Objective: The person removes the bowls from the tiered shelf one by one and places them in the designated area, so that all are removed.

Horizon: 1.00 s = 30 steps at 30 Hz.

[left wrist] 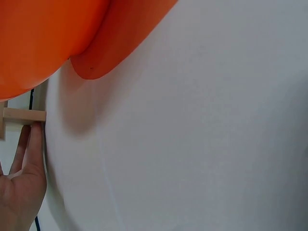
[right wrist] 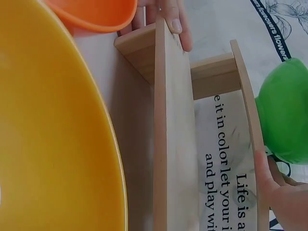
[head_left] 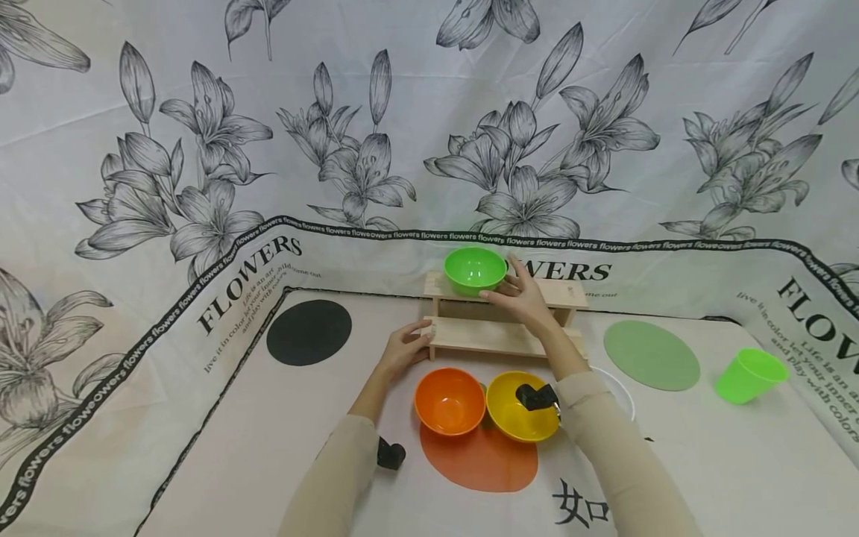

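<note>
A two-step wooden rack stands at the back of the table. On the left end of its lower step is my left hand, with fingertips on both the board's top and its side in the right wrist view. My right hand holds a green bowl by its right side, at the left part of the top step. In the right wrist view the bowl is against the top board, and the fingers behind it are partly hidden. An orange bowl and a yellow bowl sit side by side in front.
An orange round mat lies partly under the front bowls. A black mat lies left, a green mat right. A green cup is at the far right. A white round item is partly behind my right forearm.
</note>
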Tool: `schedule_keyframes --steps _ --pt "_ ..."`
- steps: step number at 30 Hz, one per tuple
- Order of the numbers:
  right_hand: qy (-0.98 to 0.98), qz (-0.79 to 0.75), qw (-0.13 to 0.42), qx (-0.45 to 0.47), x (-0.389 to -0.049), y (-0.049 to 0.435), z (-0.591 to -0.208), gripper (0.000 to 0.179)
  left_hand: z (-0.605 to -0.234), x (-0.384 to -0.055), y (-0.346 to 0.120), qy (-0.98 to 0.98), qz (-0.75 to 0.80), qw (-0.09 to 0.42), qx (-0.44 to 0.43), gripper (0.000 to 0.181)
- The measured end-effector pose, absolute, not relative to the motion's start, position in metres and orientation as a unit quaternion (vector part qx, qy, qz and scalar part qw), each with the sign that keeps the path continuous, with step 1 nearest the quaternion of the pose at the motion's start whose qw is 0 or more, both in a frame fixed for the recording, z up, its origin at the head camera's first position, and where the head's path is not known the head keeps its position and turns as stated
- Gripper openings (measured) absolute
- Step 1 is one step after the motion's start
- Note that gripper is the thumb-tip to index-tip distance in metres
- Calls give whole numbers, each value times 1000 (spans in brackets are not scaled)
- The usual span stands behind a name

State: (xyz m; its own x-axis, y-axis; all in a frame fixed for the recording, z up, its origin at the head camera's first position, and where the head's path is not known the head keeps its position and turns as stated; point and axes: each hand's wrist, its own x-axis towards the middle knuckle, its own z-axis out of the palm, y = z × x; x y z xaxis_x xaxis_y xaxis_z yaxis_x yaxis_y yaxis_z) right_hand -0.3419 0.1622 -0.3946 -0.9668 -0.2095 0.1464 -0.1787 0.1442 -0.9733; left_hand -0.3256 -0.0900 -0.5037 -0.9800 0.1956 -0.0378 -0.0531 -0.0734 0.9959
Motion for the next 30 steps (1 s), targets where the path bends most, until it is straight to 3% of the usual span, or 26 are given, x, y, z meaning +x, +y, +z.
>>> schedule_keyframes --steps 7,30 --pt "775 -617 19 -135 -341 154 -391 84 -504 -326 -90 676 730 86 52 43" --pt "785 -613 -18 -92 -329 152 -394 93 -502 -326 -92 678 727 96 55 44"
